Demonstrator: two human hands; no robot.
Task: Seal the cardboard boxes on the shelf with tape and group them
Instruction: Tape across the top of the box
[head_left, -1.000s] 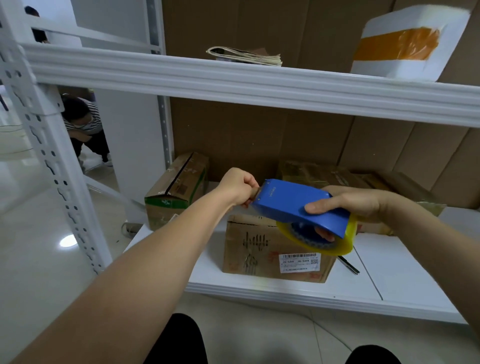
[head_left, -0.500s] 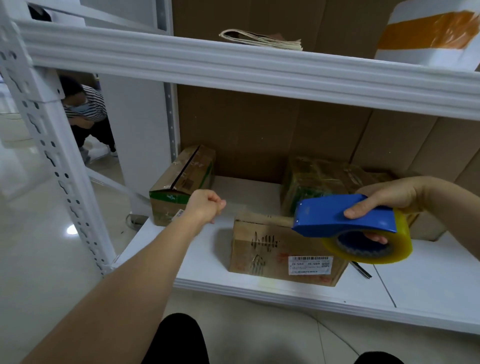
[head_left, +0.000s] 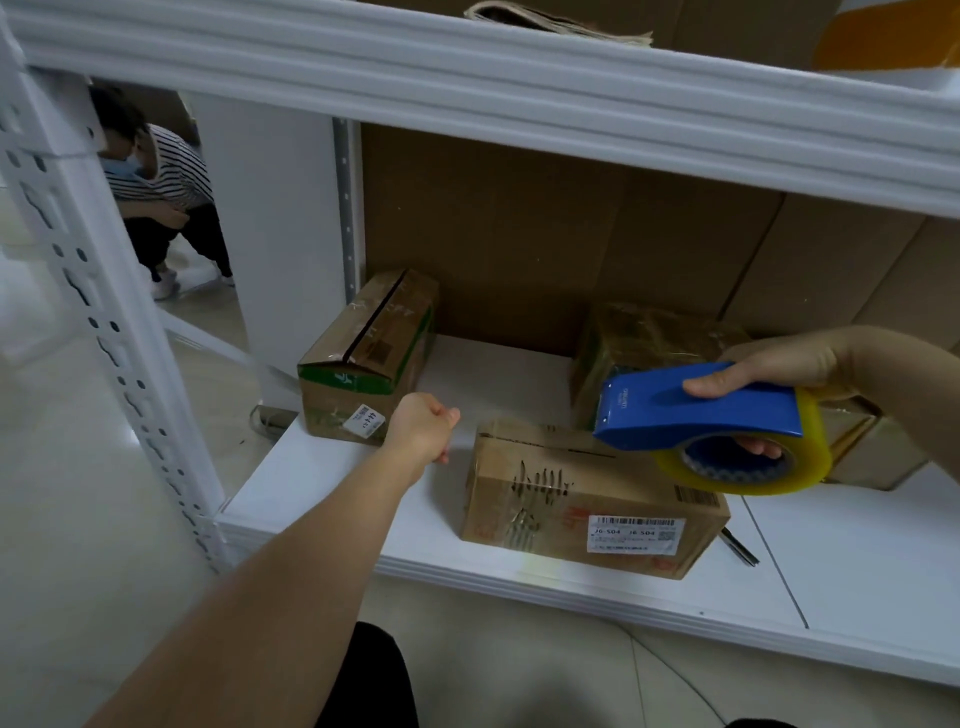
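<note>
My right hand (head_left: 769, 364) grips a blue tape dispenser (head_left: 691, 410) with a yellowish roll of clear tape (head_left: 810, 457), held above the right end of the front cardboard box (head_left: 587, 499). That box lies on the white lower shelf (head_left: 519, 571), its top seam dark and its barcode label facing me. My left hand (head_left: 421, 426) is curled left of the box and pinches the end of a faint clear tape strip that runs from the dispenser. A green-edged box (head_left: 369, 358) sits at the back left. A tape-wrapped box (head_left: 654, 338) sits behind the dispenser.
The white upper shelf beam (head_left: 519, 104) runs overhead, and a perforated white upright (head_left: 104, 338) stands at the left. A thin dark tool (head_left: 740, 545) lies on the shelf right of the front box. A person (head_left: 161, 192) crouches beyond the rack at left. Brown cardboard lines the back.
My left hand has drawn away from the dispenser's mouth to the left, pulling tape out. My right hand has carried the dispenser right and slightly up.
</note>
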